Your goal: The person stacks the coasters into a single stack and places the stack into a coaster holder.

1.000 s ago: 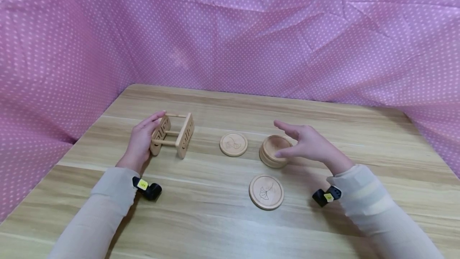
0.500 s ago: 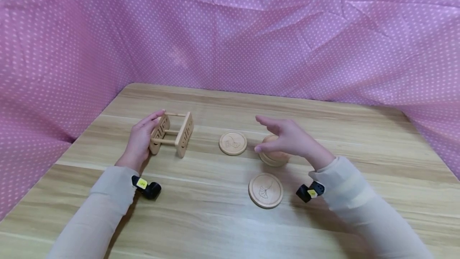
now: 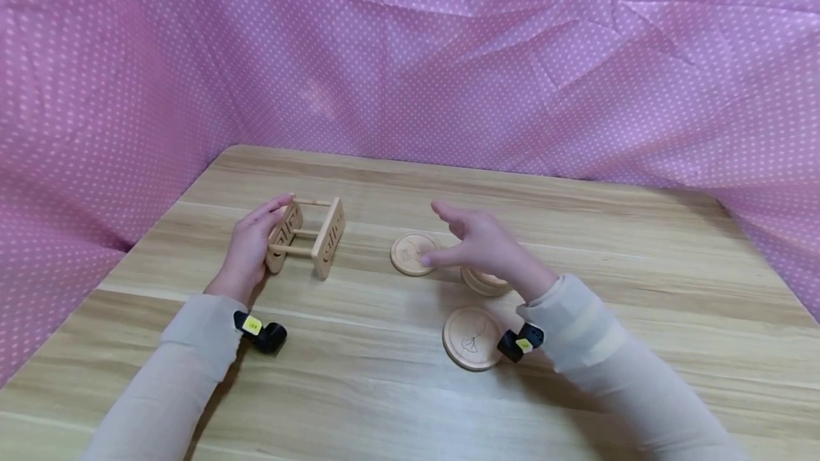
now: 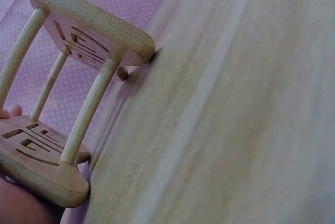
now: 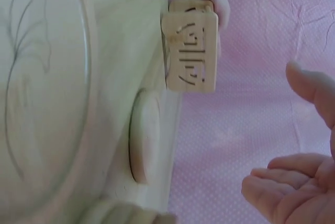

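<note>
A wooden coaster rack [image 3: 329,239], two fretwork side panels joined by dowels, stands at the left of the table. My left hand [image 3: 246,251] grips its left panel, fingers reaching round the far end. In the left wrist view, the cut-out side panel [image 4: 99,22] and dowels fill the left part. My right hand [image 3: 483,244] hovers with thumb and fingers spread, holding nothing. Its thumb overlaps the edge of a round wooden coaster [image 3: 408,253] in the head view. A stack of coasters [image 3: 482,283] is partly hidden beneath that hand.
Another coaster [image 3: 470,336] with a ginkgo leaf drawing lies nearer the front, just left of the right wrist camera [image 3: 520,343]. Pink dotted cloth [image 3: 410,55] hangs behind and beside the wooden table [image 3: 359,390].
My right hand has moved left, from over the stack to the single coaster's edge, its fingers still spread. The left hand and the rack have stayed in place.
</note>
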`<state>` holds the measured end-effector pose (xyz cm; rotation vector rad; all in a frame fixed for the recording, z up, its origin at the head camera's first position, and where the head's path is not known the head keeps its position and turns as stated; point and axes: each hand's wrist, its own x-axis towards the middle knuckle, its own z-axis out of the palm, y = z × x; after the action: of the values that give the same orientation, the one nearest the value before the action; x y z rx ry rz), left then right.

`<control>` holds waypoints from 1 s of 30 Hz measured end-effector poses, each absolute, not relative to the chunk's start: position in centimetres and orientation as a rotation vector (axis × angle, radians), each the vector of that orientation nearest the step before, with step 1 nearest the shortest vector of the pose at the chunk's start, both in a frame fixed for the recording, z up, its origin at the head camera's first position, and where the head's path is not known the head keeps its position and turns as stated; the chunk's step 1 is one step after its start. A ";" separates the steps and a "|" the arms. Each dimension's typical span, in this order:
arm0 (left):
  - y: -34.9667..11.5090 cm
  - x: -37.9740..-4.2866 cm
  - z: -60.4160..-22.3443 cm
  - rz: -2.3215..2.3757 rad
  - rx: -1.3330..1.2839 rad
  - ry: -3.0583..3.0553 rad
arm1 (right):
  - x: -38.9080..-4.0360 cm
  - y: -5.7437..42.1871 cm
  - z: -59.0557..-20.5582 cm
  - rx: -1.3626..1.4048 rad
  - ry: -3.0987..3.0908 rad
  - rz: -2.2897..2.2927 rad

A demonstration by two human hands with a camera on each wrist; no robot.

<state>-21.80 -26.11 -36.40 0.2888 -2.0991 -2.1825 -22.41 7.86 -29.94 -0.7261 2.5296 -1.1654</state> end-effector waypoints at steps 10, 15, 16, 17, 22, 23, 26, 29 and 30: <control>-26.2 -21.9 -36.3 -2.187 0.304 -2.113 | -22.6 5.6 -31.5 -0.606 2.470 -1.224; -26.2 -21.8 -36.2 -2.185 0.301 -2.115 | -22.7 5.0 -32.5 -0.561 2.497 -1.204; -26.2 -21.8 -36.2 -2.187 0.302 -2.110 | -22.7 4.9 -32.7 -0.549 2.494 -1.204; -26.2 -21.8 -36.2 -2.187 0.300 -2.108 | -22.7 4.8 -32.9 -0.534 2.486 -1.211; -26.1 -21.8 -36.2 -2.183 0.304 -2.104 | -23.0 4.5 -33.6 -0.474 2.448 -1.222; -26.1 -21.8 -36.2 -2.180 0.303 -2.106 | -23.0 4.4 -33.6 -0.475 2.449 -1.213; -26.1 -21.8 -36.2 -2.171 0.303 -2.111 | -23.3 4.2 -33.8 -0.491 2.459 -1.182; -26.1 -21.8 -36.2 -2.179 0.302 -2.108 | -23.5 4.0 -33.9 -0.490 2.459 -1.162; -26.1 -21.8 -36.2 -2.178 0.302 -2.109 | -23.6 4.0 -34.0 -0.488 2.459 -1.158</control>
<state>-21.78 -26.13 -36.20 0.3023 -2.1092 -2.1777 -23.57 4.02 -34.00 -0.4880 2.4589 -1.1576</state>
